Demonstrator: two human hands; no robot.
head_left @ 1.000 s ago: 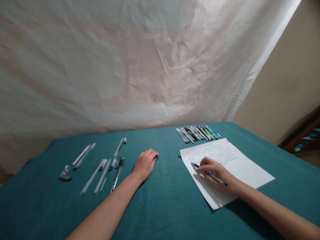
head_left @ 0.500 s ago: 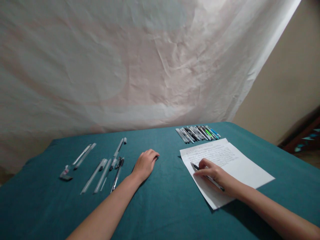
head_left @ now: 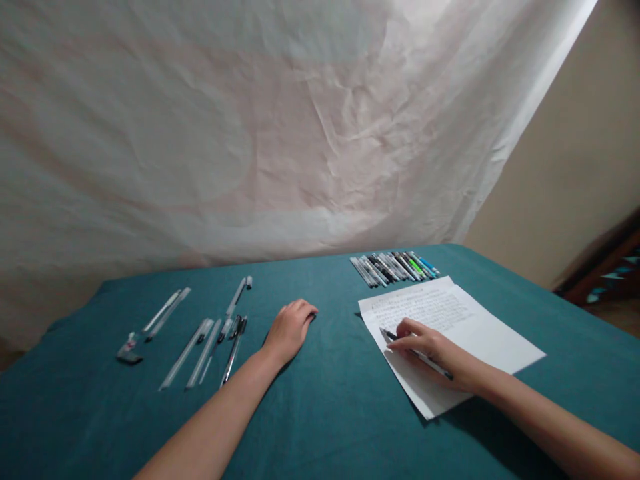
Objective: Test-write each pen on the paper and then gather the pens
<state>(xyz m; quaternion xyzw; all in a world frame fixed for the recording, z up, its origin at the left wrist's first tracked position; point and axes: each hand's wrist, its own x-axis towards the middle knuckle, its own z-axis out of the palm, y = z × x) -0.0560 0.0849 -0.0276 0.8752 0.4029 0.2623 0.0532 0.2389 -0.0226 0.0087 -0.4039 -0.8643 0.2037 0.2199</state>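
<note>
My right hand (head_left: 434, 351) grips a dark pen (head_left: 387, 333), its tip touching the left part of a white sheet of paper (head_left: 493, 333) with lines of handwriting near its top. My left hand (head_left: 290, 328) rests on the teal tablecloth (head_left: 330, 400) with fingers curled under, nothing visible in it. Just left of that hand lie several clear and dark pens (head_left: 210, 340), laid roughly parallel.
A row of several pens (head_left: 395, 267), some green and blue, lies beyond the paper near the table's far edge. A small dark object (head_left: 129, 351) sits at the far left. A wrinkled white cloth backdrop (head_left: 250, 133) hangs behind the table. Dark furniture (head_left: 605, 273) stands at right.
My right hand and the pen shifted very slightly on the paper. The left hand has stayed where it was.
</note>
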